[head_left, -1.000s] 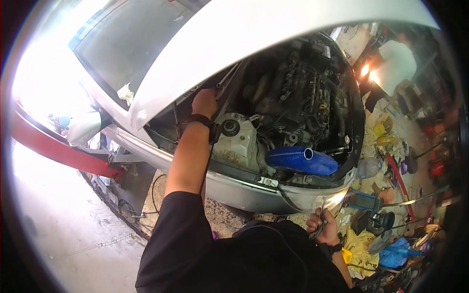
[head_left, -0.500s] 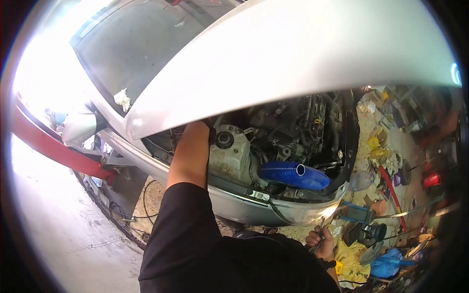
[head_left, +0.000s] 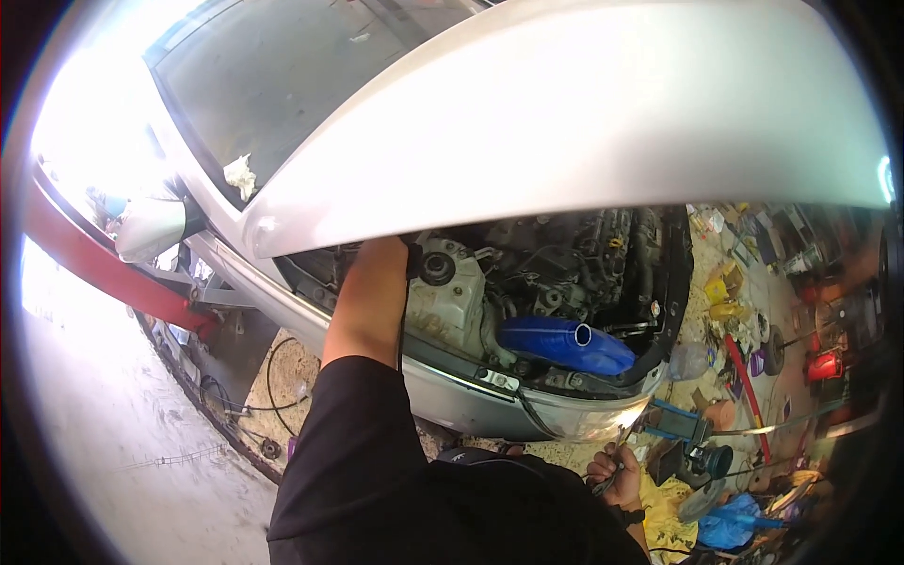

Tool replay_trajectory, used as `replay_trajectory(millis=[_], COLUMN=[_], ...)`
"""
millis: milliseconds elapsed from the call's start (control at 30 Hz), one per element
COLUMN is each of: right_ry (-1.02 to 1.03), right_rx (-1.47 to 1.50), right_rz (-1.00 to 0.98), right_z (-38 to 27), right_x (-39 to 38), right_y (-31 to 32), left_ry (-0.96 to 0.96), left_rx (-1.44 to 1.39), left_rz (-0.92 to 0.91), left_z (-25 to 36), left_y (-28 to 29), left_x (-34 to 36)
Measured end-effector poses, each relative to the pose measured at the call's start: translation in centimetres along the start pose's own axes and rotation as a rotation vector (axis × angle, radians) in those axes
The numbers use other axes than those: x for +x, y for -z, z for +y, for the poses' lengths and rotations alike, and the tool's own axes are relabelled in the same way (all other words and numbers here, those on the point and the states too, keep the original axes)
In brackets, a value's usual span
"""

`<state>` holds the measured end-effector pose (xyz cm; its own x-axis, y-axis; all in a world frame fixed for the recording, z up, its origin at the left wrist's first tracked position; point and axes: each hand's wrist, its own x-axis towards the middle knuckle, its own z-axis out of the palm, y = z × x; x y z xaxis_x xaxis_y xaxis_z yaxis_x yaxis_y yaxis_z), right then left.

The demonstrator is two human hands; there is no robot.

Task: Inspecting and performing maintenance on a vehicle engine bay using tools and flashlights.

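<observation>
Hiding the left hand, the raised silver hood covers the end of the left forearm left of centre; whether those fingers are open or closed, I cannot tell. The step in hand looks like a reach into the engine bay, and the next move seems to call for working by feel. Right of the forearm sit a pale housing and a blue tube. At lower right, the right hand has its fingers curled around a slim tool, dark, greyish, mostly covered.
</observation>
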<state>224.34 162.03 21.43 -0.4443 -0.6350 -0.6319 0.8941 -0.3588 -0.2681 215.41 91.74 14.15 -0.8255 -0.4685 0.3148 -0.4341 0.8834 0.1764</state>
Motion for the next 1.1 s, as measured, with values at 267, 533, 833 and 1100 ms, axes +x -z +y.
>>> replay_trajectory(millis=[267, 533, 833, 1100], right_ry=[0.049, -0.091, -0.168, 0.027], right_rx=[-0.161, -0.181, -0.111, -0.065], right_rz=[0.165, 0.008, 0.096, 0.159], right_z=[-0.6, 0.9, 0.6, -1.3], right_x=[1.5, 7.2, 5.8, 0.1], right_y=[-4.2, -9.1, -6.7, -1.9], left_ry=[-0.155, -0.656, -0.611, 0.276], left_rx=[-0.313, -1.244, -0.308, 0.111], left_rz=[0.404, -0.522, 0.264, 0.322], left_z=[12.5, 30.0, 19.0, 5.2], left_y=[10.8, 16.0, 9.9, 3.9], left_x=[-7.6, -24.5, -10.9, 0.1])
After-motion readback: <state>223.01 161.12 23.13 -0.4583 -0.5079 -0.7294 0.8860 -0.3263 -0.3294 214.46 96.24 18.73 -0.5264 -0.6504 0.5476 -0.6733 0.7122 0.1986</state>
